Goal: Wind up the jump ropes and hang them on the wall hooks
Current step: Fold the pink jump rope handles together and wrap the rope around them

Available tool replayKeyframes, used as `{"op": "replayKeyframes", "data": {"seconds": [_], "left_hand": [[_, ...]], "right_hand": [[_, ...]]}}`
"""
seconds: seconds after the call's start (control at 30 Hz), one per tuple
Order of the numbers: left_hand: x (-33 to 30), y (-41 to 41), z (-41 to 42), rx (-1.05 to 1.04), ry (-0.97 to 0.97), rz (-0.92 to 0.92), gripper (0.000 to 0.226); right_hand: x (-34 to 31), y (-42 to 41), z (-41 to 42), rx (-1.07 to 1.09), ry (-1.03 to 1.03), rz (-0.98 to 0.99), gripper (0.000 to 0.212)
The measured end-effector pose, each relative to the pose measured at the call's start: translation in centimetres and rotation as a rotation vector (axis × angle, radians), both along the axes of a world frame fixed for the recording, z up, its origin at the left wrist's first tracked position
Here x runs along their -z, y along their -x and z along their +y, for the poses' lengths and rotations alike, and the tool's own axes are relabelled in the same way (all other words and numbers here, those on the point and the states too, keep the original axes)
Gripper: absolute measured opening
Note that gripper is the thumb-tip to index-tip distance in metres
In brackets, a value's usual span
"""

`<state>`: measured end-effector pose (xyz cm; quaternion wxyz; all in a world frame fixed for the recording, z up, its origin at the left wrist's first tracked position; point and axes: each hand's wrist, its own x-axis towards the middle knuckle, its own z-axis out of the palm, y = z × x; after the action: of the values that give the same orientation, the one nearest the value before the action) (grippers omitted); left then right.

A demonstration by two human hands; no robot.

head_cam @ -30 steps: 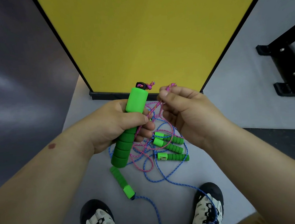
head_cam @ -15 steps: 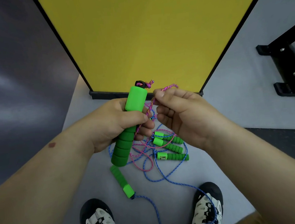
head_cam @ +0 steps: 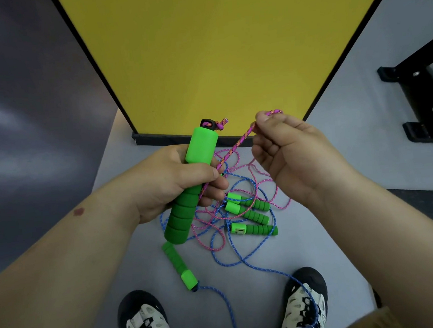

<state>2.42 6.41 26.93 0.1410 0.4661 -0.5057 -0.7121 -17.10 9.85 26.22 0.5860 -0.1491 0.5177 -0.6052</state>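
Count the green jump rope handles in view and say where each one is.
5: one handle gripped in the left hand; three clustered on the floor amid tangled rope; one near the shoes. Others may lie hidden.

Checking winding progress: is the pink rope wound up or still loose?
Still loose: the pink rope runs from the right hand into a tangle on the floor.

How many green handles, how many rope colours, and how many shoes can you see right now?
Green handles: 5, one held by the left hand, four on the floor
Rope colours: 2, pink rope pinched by the right hand, blue rope
Shoes: 2
Total: 9
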Motion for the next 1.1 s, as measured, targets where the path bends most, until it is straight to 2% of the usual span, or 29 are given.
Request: {"op": "replayKeyframes", "data": {"seconds": [0.13, 0.4, 0.63, 0.87, 0.97, 1.1], "left_hand": [[-0.1, 0.1, 0.1, 0.005, 0.016, -0.018, 0.006], [-0.1, 0.0, 0.2, 0.014, 0.004, 0.008, 0.013], [-0.2, 0.1, 0.2, 0.001, -0.001, -0.014, 0.006], [-0.1, 0.0, 0.2, 0.023, -0.008, -0.013, 0.008], [-0.2, 0.1, 0.2, 0.022, 0.0, -0.022, 0.006], [-0.2, 0.1, 0.2, 0.018, 0.006, -0.024, 0.005]], "right_hand": [[0.0, -0.4, 0.3, -0.049, -0.023, -0.006, 0.007], [0.5, -2.3, 1.2, -0.317, -0.009, 0.042, 0.011], [0.3, -1.3, 0.7, -0.14, -0.002, 0.142, 0.01], [-0.1, 0.4, -0.1, 0.065, 0.015, 0.103, 0.008], [-0.1, 0.3, -0.1, 0.032, -0.001, 0.058, 0.008], [0.2, -0.9, 0.6, -0.171, -0.027, 0.038, 0.004]]}}
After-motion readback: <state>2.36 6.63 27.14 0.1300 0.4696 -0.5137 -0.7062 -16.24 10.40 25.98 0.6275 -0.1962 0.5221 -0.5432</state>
